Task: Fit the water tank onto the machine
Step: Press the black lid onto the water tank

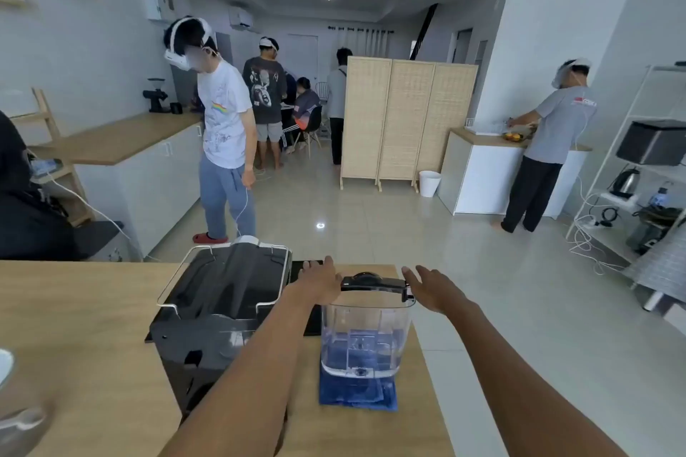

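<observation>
A clear plastic water tank (365, 338) with a black lid (373, 284) stands upright on a folded blue cloth (356, 391) on the wooden table. Some water sits in its lower part. Left of it stands the black machine (219, 312), seen from behind, with a wire rail around its top. My left hand (319, 280) is stretched out flat beside the left end of the lid, fingers apart. My right hand (432, 287) hovers by the lid's right end, fingers spread. Neither hand grips the tank.
The wooden table (81, 338) ends just right of the tank, with tiled floor beyond. A black mat (302, 269) lies under and behind the machine. A blurred metal object (18, 423) is at the near left. Several people stand in the room beyond.
</observation>
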Demonstrator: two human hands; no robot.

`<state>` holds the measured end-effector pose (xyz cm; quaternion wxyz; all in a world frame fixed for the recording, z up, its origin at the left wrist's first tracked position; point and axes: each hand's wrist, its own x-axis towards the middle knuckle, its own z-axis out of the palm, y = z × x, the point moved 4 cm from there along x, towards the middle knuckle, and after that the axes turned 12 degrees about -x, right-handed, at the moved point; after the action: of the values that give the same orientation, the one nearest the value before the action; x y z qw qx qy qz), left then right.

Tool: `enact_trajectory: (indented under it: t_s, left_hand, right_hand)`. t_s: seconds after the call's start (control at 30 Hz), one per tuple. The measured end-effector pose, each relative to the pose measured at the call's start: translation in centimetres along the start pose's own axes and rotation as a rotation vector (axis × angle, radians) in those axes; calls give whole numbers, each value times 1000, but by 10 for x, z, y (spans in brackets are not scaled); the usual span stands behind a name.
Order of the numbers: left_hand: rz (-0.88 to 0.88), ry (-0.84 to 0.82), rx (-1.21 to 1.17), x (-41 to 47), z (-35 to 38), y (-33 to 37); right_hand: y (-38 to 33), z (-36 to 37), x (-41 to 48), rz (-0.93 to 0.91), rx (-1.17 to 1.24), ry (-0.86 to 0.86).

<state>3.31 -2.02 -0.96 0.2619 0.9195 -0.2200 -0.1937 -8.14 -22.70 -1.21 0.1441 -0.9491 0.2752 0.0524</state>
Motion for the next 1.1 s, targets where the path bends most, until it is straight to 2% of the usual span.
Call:
enact_trajectory:
  t_s: [0.27,0.43,0.6,0.7,0.9,1.1]
  left_hand:
    - [-106,-9,-263,4,4,-3]
    - [-125,122,-399,12,4,-5]
    - [-125,325,-572,18,-2,-7]
    - [-122,446,-595,15,-7,-2]
    - [-82,539,-562,5,-12,2]
    - [75,553,-388,2,-15,0]
  right_hand:
    - [2,6,5,-5,102,-16]
    - [2,5,6,-2,280,16]
    - [11,1,12,49,489,148]
    - [16,-1,13,47,592,256]
    - [20,-4,10,65,676,385]
    - [26,-4,14,19,691,384]
